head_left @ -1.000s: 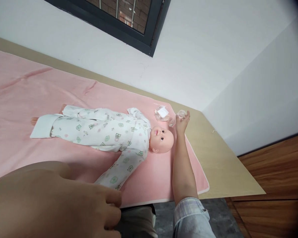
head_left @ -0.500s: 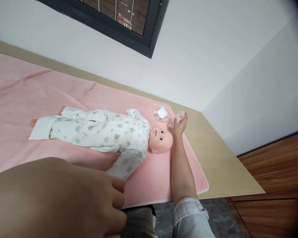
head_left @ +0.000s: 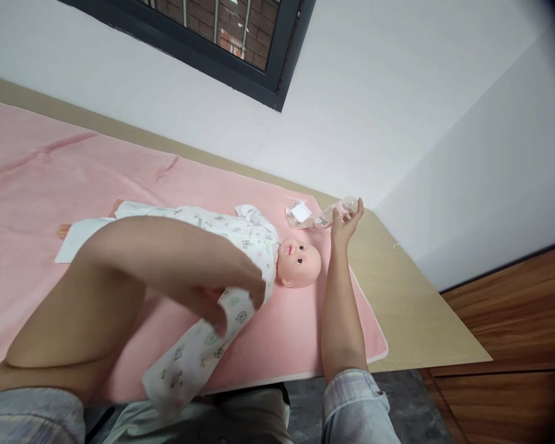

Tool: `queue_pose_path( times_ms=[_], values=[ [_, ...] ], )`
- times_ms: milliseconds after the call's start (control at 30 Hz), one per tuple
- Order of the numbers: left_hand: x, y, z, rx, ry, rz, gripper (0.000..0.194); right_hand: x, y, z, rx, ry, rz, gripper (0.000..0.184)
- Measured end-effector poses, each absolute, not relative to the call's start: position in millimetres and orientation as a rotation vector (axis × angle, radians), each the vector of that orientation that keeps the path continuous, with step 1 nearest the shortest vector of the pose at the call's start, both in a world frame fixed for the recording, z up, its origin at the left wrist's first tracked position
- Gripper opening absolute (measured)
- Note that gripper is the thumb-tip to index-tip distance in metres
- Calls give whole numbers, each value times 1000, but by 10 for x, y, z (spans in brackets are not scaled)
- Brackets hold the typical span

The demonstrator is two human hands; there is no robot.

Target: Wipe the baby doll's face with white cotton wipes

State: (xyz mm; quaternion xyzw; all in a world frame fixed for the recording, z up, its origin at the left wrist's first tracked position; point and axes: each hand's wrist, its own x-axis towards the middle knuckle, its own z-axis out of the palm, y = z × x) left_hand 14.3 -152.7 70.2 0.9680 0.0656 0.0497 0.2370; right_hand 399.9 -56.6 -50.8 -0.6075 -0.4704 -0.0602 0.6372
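Note:
A baby doll [head_left: 300,262] in a white printed sleepsuit [head_left: 213,231] lies on its back on a pink blanket [head_left: 50,179], head to the right. My left hand [head_left: 231,290] reaches across it, its fingers closed on the near sleeve [head_left: 189,351] of the sleepsuit, which hangs toward the table's front edge. My right hand [head_left: 345,222] is past the doll's head, fingers wrapped round a small clear bottle [head_left: 340,209] lifted a little above the table.
A small clear packet with a white label [head_left: 300,213] lies on the blanket's far right corner. The blanket covers a light wooden table [head_left: 411,302] set against a white wall under a dark-framed window [head_left: 259,55]. Wooden flooring [head_left: 513,345] shows at the right.
My left hand has moved away from the camera to the doll and taken hold of its near sleeve. My right hand has closed on the clear bottle and raised it slightly.

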Motion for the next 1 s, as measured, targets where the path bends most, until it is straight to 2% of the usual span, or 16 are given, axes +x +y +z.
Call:
queue_pose_path(
  times_ms=[100,267,433,667,1000],
  values=[
    [245,-1204,701,2533,209,177,33,3825,-585,-298,-1299,-1151,-126,82],
    [478,-840,513,2536,625,755,44,3441,-682,-57,-1177,-1273,11,87],
    [641,-775,352,2478,716,1151,57,2808,-945,85,-965,-1343,321,94],
    [679,-825,401,2374,781,1172,76,2261,-1190,132,-822,-1365,539,92],
    [729,-793,364,2432,828,1165,65,2245,-1109,40,-819,-1389,515,96]
  ],
)
